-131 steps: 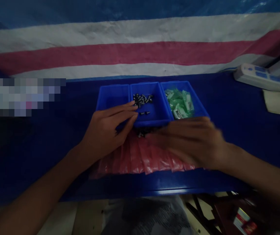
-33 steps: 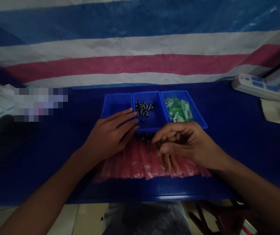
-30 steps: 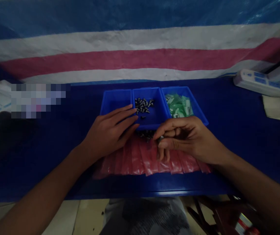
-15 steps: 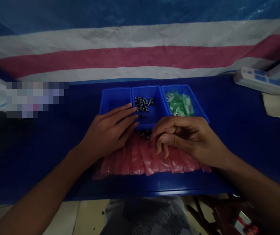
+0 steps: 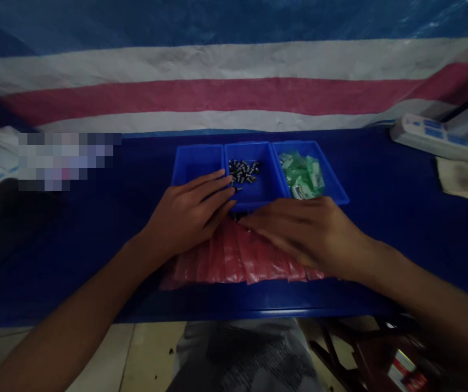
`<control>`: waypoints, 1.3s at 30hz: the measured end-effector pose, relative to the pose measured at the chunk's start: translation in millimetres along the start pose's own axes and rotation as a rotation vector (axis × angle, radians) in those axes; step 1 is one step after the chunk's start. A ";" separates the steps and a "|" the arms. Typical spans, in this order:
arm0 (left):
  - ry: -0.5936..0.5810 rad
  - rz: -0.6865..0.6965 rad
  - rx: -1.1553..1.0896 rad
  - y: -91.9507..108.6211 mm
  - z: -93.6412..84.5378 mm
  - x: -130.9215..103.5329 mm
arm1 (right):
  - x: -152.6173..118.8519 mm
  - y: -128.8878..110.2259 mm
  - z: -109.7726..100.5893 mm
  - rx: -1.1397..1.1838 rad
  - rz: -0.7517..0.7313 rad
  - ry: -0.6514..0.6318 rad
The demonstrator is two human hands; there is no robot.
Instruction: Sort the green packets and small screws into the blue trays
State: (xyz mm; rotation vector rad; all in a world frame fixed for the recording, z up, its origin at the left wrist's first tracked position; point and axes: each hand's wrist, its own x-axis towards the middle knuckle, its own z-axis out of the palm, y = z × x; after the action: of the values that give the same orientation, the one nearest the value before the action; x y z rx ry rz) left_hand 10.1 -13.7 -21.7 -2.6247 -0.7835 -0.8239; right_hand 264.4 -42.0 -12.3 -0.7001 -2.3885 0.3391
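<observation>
Resting, seemingly flat: right hand point(image 5: 311, 231), pink bags point(image 5: 234, 258).

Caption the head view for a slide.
Both hands rest flat on pink bags before three blue trays.

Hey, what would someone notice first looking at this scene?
Two bare hands, the left hand and right hand, rest on a fanned row of pink bags at the blue table's near edge. Behind them sit three blue trays, holding small dark screws and green packets.
</observation>
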 end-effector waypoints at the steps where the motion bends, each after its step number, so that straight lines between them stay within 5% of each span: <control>1: 0.000 0.001 0.000 0.0 0.3 0.1 | 1.3 2.6 1.7 -0.170 -0.169 -0.120; 3: 0.002 0.005 0.004 -0.2 0.8 0.4 | 4.7 7.2 5.4 -0.389 -0.392 -0.250; 5: 0.007 0.007 0.002 -0.6 1.0 0.4 | 7.6 9.5 7.3 -0.367 -0.394 -0.241; 13: -0.022 0.004 0.014 -1.1 -1.5 0.7 | 1.8 5.3 -3.6 0.386 0.101 0.027; 16: -0.015 -0.006 0.018 -0.8 -2.2 1.0 | 0.4 4.3 -4.3 0.653 0.326 -0.005; 20: -0.032 -0.013 0.020 0.4 -2.0 1.4 | -0.3 3.4 -6.6 1.114 0.677 -0.223; 23: -0.034 -0.016 0.021 1.4 -1.0 1.8 | -0.2 1.9 -9.9 1.104 0.728 -0.057; 25: -0.035 -0.018 0.027 1.9 -1.0 2.1 | -0.2 1.7 -12.0 0.809 0.622 0.179; 27: -0.036 -0.022 0.029 2.1 -1.8 2.3 | -0.8 3.9 -12.9 0.341 0.327 0.259; 31: -0.017 -0.015 0.024 1.6 -3.1 2.3 | -2.9 13.3 -7.2 -0.422 -0.365 -0.031; 34: -0.020 -0.011 0.029 1.6 -2.0 2.0 | -4.4 16.4 1.9 -0.575 -0.451 -0.170; 39: 0.019 -0.004 0.034 2.4 0.0 2.8 | -5.1 15.3 5.3 -0.529 -0.468 -0.155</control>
State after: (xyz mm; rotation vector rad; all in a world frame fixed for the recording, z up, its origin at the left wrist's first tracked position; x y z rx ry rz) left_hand 13.4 -14.4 -20.3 -2.5822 -0.7917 -0.8281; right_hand 270.6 -32.5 -25.0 -0.3138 -2.7181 -0.4655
